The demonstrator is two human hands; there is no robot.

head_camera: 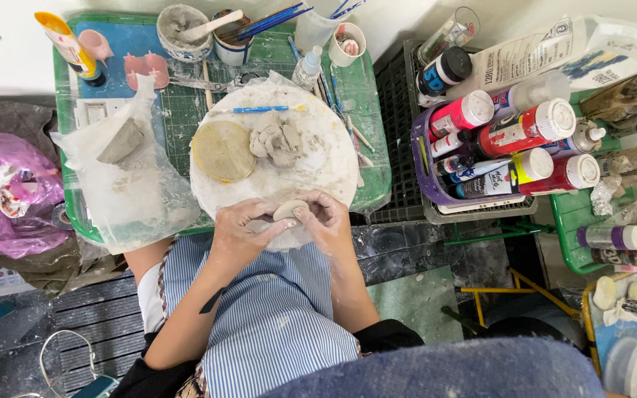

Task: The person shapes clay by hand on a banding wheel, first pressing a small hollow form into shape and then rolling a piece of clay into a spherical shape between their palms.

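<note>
Pale clay, a small flattened oval piece [290, 211], sits pinched between the two hands at the near edge of the round white board [333, 158]. Its long axis runs roughly left to right, tilted up a little toward the right, so each end points into one hand. The left hand [241, 228] curls in from the left with thumb and fingertips on the piece's left end and underside. The right hand [326, 220] closes on the right end, fingers bent over the top edge. Both hands are pressed close together around the piece, neither spread; they meet it about equally, and neither is clearly nearer.

Farther out on the board, straight ahead of the hands, lies a lump of grey clay scraps [277, 140], and just left of that lump a flat yellowish disc [223, 151]. A blue-handled tool [259, 109] lies across the far rim of the board. To the left, well apart from the hands, a wedge of grey clay [120, 142] rests on clear plastic wrap [134, 195] over the green tray [65, 103]. A purple basket [423, 158] of paint bottles stands to the right, off the surface.
</note>
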